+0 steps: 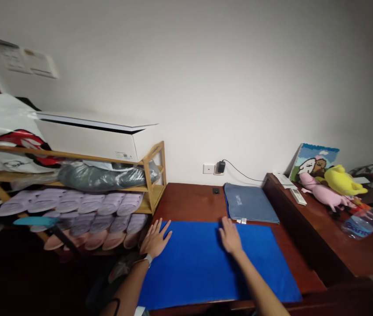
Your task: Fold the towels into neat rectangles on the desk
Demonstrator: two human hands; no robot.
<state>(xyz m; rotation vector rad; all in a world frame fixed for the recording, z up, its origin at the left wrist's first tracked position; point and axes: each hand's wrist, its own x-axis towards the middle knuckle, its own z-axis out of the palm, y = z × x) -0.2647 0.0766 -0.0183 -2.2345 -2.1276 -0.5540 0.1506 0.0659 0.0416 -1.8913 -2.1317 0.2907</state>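
A bright blue cloth or mat lies spread flat over a reddish-brown wooden table. My left hand, with a band on its wrist, rests at the cloth's far left corner with its fingers spread. Near the middle of the far edge, my right hand lies on the cloth, palm down and fingers stretched out. Neither hand grips anything. Just beyond the right hand is a folded grey-blue cloth with a small white tag, and some blue material shows under its left edge.
On the left, a wooden rack holds rows of slippers and a white box. A raised wooden surface on the right carries plush toys, a remote and a plastic bottle. A black charger is plugged into the wall.
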